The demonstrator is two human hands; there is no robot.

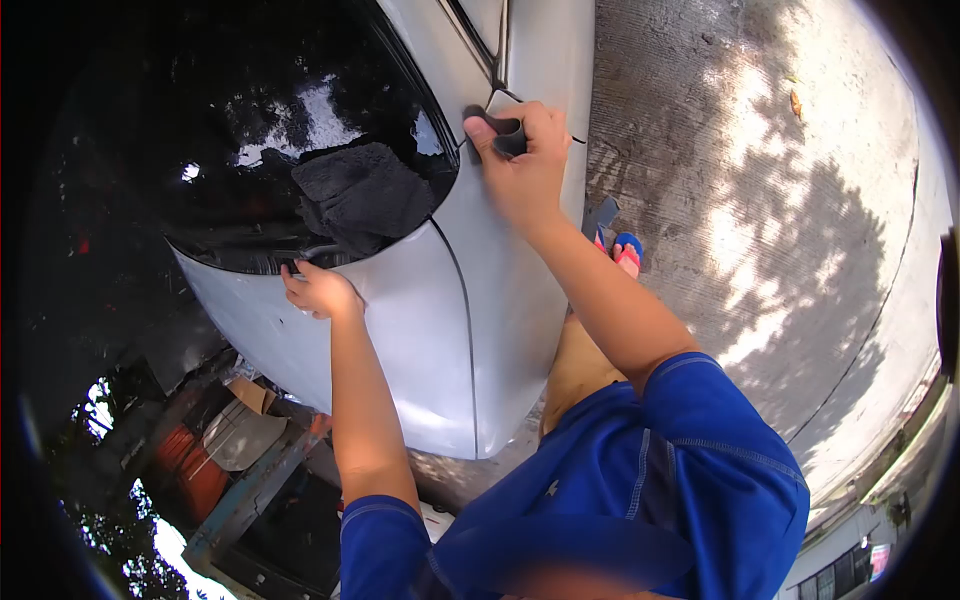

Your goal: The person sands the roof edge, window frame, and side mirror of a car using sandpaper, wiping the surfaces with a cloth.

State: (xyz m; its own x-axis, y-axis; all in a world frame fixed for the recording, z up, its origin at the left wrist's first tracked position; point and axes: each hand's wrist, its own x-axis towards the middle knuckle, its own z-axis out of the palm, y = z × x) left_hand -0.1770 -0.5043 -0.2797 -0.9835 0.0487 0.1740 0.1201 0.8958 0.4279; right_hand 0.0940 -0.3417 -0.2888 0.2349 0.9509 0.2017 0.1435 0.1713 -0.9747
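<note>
Two fingers and the thumb of the right hand (530, 165) appear to pinch a curled dark strip (511, 138), perhaps for control. The left hand's (325, 291) bent fingers meet black trim (235, 258); any pinch is unclear. Between them, dark cloth (362, 195) lies on glass (290, 60).

Strong daylight overexposes patches of the pavement (740, 200); leaf shadows mottle it. The windshield (240, 100) appears dark with bright reflections. Fisheye distortion bends the borders, corners darken, and the bottom-center foreground is blurred.

A black strip (508, 138) curls over the pale car (400, 340), a charcoal cloth (365, 195) bunched on its windshield (235, 185).
</note>
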